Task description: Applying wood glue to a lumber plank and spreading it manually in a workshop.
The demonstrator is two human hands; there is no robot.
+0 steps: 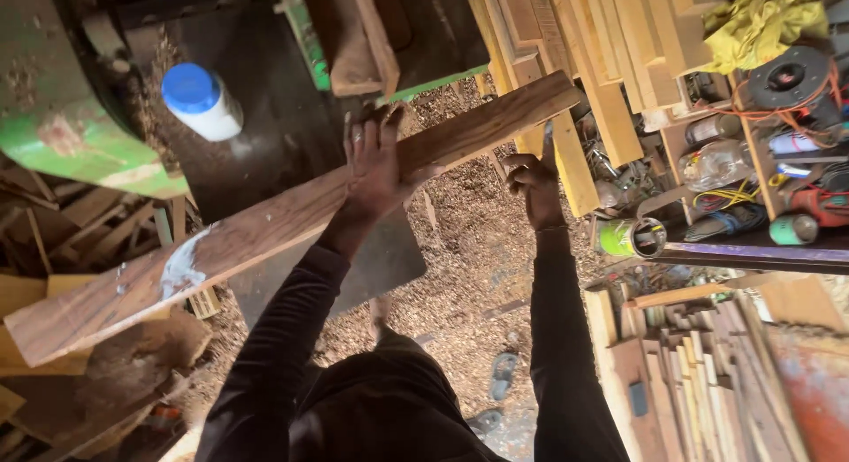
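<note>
A long brown wooden plank [265, 232] slants from the lower left up to the upper right, with a white smear near its left part. My left hand [376, 161] lies flat on top of the plank near its middle, fingers spread. My right hand [533, 190] is curled just below the plank's right part, fingers bent at its underside edge; whether it grips the wood is unclear. Both arms wear dark sleeves.
A white bottle with a blue cap [202, 99] stands on a dark machine table [274, 117]. Green machine parts [62, 117] sit at left. Stacked timber [610, 55] leans at top right, shelves of cans and tools [752, 179] at right, sawdust [469, 276] covers the floor.
</note>
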